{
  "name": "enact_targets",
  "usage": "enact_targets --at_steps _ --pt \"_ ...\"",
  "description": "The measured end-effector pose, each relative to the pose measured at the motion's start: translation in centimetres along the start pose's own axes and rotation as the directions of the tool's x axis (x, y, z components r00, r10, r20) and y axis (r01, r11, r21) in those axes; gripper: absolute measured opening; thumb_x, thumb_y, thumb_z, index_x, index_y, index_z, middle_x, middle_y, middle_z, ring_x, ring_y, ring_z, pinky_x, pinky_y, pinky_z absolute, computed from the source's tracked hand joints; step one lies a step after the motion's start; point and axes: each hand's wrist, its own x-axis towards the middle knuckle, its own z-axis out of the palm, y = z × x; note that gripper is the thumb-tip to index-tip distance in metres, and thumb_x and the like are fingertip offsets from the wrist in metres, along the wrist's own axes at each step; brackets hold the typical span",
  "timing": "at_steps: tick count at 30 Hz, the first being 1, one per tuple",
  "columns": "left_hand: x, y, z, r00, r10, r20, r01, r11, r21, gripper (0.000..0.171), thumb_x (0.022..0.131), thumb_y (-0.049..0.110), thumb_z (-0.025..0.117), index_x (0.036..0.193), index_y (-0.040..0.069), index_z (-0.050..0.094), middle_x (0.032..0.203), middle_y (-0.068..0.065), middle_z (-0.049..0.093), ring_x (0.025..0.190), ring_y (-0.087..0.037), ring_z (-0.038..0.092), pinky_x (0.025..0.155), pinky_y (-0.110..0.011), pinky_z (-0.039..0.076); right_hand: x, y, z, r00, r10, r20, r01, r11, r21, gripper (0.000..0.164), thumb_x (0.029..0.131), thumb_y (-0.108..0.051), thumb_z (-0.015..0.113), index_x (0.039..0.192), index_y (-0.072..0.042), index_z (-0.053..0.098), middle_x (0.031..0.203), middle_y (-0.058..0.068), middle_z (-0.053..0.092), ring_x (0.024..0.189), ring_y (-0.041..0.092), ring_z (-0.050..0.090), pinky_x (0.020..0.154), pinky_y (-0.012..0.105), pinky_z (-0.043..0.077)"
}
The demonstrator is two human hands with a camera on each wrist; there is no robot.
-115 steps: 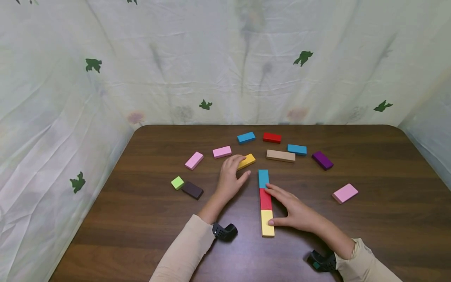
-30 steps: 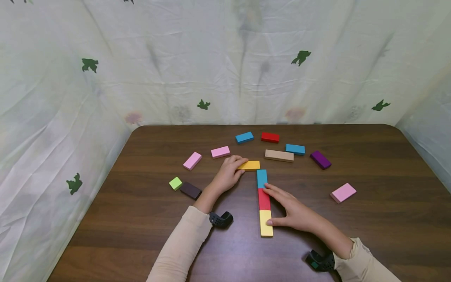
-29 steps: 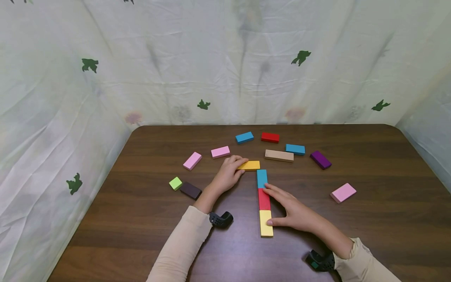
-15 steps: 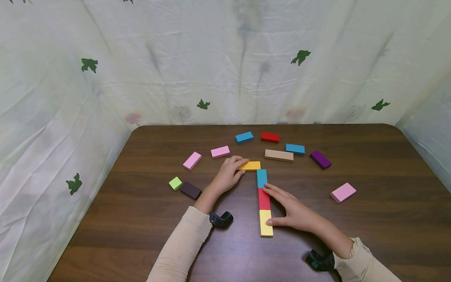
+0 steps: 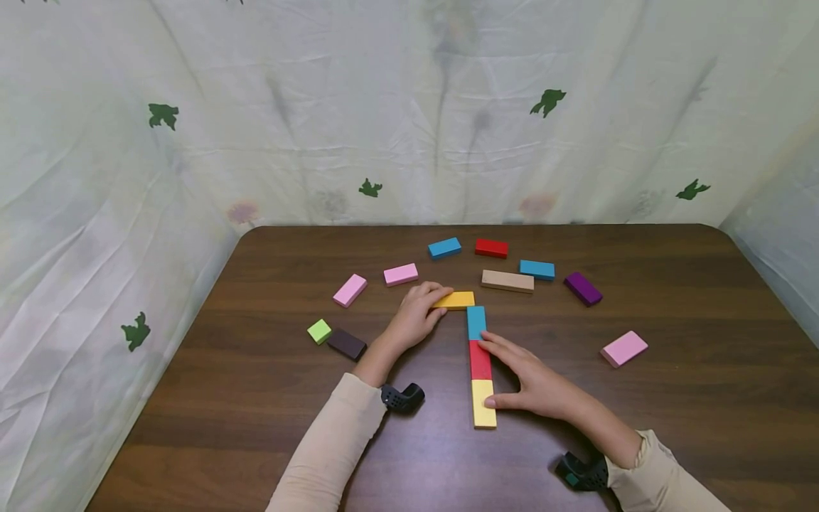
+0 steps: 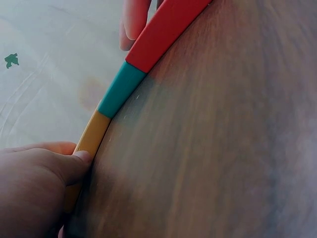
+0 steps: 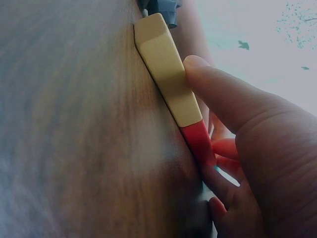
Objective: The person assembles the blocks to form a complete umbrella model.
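Observation:
Three wooden blocks lie end to end in a straight column: a blue block (image 5: pixel 476 323) at the far end, a red block (image 5: pixel 480 360) in the middle, a pale yellow block (image 5: pixel 483 403) nearest me. My left hand (image 5: pixel 411 317) pinches the left part of an orange-yellow block (image 5: pixel 458 301), thumb on its near side and fingers over its far side. That block lies crosswise, its right end against the blue block's far end. My right hand (image 5: pixel 535 378) rests on the column with fingers spread, thumb on the pale yellow block and fingertips by the blue-red joint.
Loose blocks ring the brown table (image 5: pixel 224 427): pink (image 5: pixel 350 290), lime green (image 5: pixel 319 331) and dark (image 5: pixel 347 344) ones at left. A tan block (image 5: pixel 507 281) lies beyond the column, with blue and red ones farther back. Purple (image 5: pixel 583 289) and pink (image 5: pixel 624 349) blocks lie at right.
Since the earliest frame, my left hand has turned the orange-yellow block from slanted to crosswise and brought it to the blue block's far end. My right hand has stayed put.

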Motion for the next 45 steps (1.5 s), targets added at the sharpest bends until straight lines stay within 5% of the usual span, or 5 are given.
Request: enact_targets --at_steps 13,20,32,45 --pt "0.0 -0.1 0.0 0.999 -0.032 -0.007 0.031 0.999 -0.035 0.041 0.087 0.015 0.060 0.127 0.011 0.051 0.121 -0.008 0.047 0.112 -0.024 0.039 0.095 -0.039 0.030 0.1 0.0 0.0 1.000 0.019 -0.001 -0.019 1.000 0.004 0.085 0.071 -0.055 0.067 0.140 -0.020 0.032 0.146 -0.004 0.020 0.130 0.022 0.022 0.096 0.053 0.026" --pt "-0.1 0.8 -0.1 0.998 0.033 -0.058 -0.034 0.999 -0.010 0.037 0.086 0.015 0.060 0.122 0.009 0.055 0.121 -0.006 0.051 0.114 -0.021 0.043 0.098 -0.037 0.030 0.0 0.1 0.0 1.000 0.031 0.005 -0.031 1.000 0.006 0.084 0.072 -0.054 0.067 0.140 -0.021 0.032 0.146 -0.006 0.019 0.130 0.019 0.021 0.098 0.052 0.025" --pt "-0.3 1.8 0.1 0.999 0.048 0.025 -0.049 0.996 0.077 0.039 0.086 0.022 0.059 0.122 0.007 0.056 0.121 -0.004 0.052 0.115 -0.021 0.043 0.098 -0.033 0.030 0.0 0.0 0.0 1.000 0.016 0.001 -0.016 1.000 0.009 0.084 0.072 -0.054 0.067 0.140 -0.019 0.031 0.146 -0.003 0.020 0.130 0.023 0.021 0.097 0.053 0.025" --pt "-0.3 1.6 -0.6 0.986 0.005 0.167 -0.011 0.999 0.034 0.058 0.083 0.044 0.060 0.129 0.011 0.049 0.129 -0.002 0.044 0.117 -0.019 0.036 0.096 -0.033 0.033 0.0 0.1 0.0 1.000 0.018 -0.001 -0.018 1.000 0.006 0.085 0.072 -0.054 0.067 0.140 -0.019 0.031 0.146 -0.004 0.020 0.130 0.023 0.022 0.097 0.054 0.025"
